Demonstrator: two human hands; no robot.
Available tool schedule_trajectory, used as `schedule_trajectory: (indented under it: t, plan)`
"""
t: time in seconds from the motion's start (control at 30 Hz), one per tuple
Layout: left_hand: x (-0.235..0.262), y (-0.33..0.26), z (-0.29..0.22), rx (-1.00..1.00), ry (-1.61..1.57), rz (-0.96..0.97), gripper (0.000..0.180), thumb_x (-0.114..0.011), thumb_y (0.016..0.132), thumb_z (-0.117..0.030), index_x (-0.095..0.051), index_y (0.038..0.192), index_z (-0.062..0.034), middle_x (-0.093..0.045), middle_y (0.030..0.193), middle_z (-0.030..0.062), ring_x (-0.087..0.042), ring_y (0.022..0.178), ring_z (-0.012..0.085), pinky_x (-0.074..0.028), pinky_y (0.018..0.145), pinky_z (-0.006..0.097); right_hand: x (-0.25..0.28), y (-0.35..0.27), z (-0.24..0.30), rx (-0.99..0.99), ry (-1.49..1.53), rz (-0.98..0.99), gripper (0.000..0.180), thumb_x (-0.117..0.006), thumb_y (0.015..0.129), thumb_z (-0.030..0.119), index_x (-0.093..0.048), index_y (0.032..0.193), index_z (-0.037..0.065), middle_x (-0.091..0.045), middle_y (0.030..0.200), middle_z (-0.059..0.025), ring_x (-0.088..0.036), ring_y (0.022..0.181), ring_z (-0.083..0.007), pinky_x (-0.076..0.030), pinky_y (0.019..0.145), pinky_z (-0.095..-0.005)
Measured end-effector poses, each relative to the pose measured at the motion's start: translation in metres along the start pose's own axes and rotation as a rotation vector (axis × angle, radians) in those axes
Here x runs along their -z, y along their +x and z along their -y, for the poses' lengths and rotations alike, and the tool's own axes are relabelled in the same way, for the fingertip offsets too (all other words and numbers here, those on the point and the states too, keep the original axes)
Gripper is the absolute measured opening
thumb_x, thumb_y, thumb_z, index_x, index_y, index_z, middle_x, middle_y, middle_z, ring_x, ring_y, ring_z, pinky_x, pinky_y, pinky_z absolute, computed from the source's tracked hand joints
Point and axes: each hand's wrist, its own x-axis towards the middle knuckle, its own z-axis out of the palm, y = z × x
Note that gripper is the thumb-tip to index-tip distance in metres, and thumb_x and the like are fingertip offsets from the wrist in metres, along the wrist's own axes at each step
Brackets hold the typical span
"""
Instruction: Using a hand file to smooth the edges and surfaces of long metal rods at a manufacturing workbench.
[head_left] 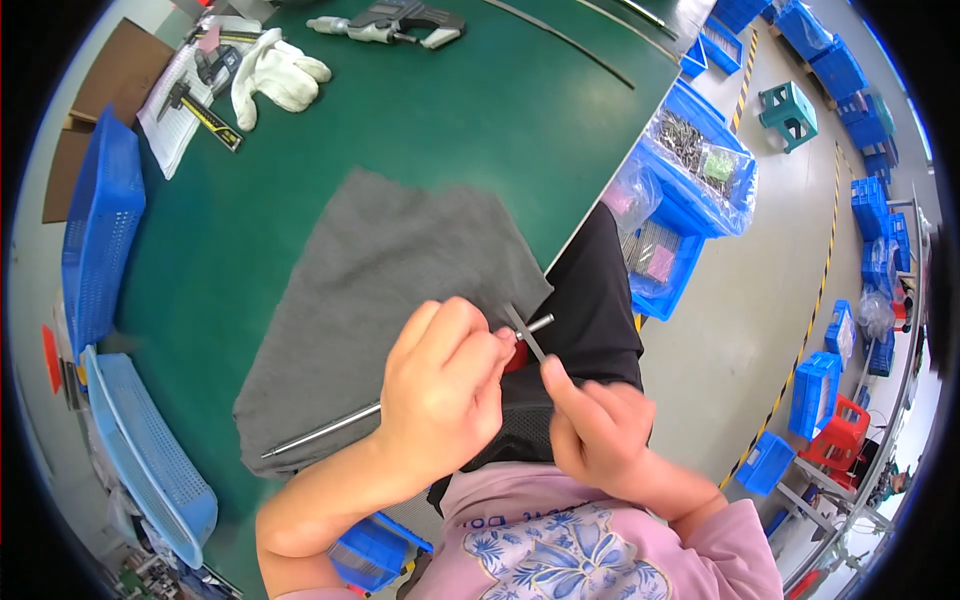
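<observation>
My left hand [440, 390] is closed around a long thin metal rod [320, 432] that lies across a grey cloth [380, 270] on the green table [480, 110]; the rod's end [538, 323] pokes out past my fingers. A small red part shows between my fingers at the rod. My right hand [600, 430] pinches a short flat metal tool [525, 333] and holds it against the rod near its tip.
White gloves [278, 75], calipers [205, 112] on a paper sheet and a micrometer [395, 22] lie at the table's far side. Blue baskets [100, 230] stand at the left edge. Blue bins [690, 190] with bagged metal parts sit on the floor to the right.
</observation>
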Motion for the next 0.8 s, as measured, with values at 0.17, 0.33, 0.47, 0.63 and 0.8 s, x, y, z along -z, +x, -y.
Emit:
schedule_trajectory:
  t: [0.17,0.33,0.47,0.63,0.8]
  plan:
    - [-0.002,0.001,0.000,-0.007,-0.003,-0.022,0.015,-0.069,0.067,0.007,-0.057,0.071,-0.0014,-0.048,0.073,0.0084,-0.047,0.063,0.0253,-0.039,0.054,0.036,0.002,-0.001,-0.001,0.002,-0.023,0.023,0.050,-0.057,0.060,-0.008,-0.066,0.109,-0.003,-0.034,0.052,-0.0017,-0.032,0.038,-0.0164,-0.026,0.039,-0.0300]
    - [0.000,0.001,-0.001,-0.014,0.019,-0.026,0.015,-0.069,0.068,0.007,-0.057,0.071,-0.0016,-0.048,0.072,0.0081,-0.046,0.062,0.0254,-0.039,0.053,0.036,0.000,0.011,0.001,0.032,-0.049,0.006,0.050,-0.057,0.059,-0.008,-0.067,0.108,-0.003,-0.035,0.051,-0.0012,-0.033,0.038,-0.0162,-0.027,0.039,-0.0295]
    - [-0.001,0.000,0.001,-0.007,-0.009,-0.017,0.015,-0.069,0.068,0.006,-0.057,0.071,-0.0014,-0.048,0.071,0.0079,-0.046,0.062,0.0254,-0.039,0.053,0.036,-0.004,-0.007,-0.003,0.026,-0.045,0.007,0.052,-0.058,0.059,-0.008,-0.065,0.110,-0.004,-0.035,0.052,-0.0012,-0.032,0.038,-0.0163,-0.026,0.039,-0.0303]
    - [0.001,0.002,-0.001,-0.023,0.018,-0.023,0.015,-0.069,0.068,0.007,-0.057,0.072,-0.0015,-0.048,0.071,0.0078,-0.046,0.062,0.0252,-0.039,0.053,0.036,-0.014,0.001,-0.001,0.037,-0.078,-0.034,0.051,-0.058,0.060,-0.004,-0.066,0.110,-0.002,-0.035,0.053,-0.0005,-0.035,0.039,-0.0142,-0.029,0.040,-0.0283]
    - [0.000,0.002,0.001,-0.018,0.021,-0.014,0.015,-0.069,0.068,0.007,-0.057,0.071,-0.0019,-0.048,0.071,0.0078,-0.046,0.062,0.0251,-0.038,0.053,0.036,-0.019,-0.006,-0.004,0.033,-0.076,-0.063,0.050,-0.059,0.061,-0.001,-0.067,0.111,-0.001,-0.035,0.054,0.0001,-0.038,0.040,-0.0131,-0.031,0.040,-0.0264]
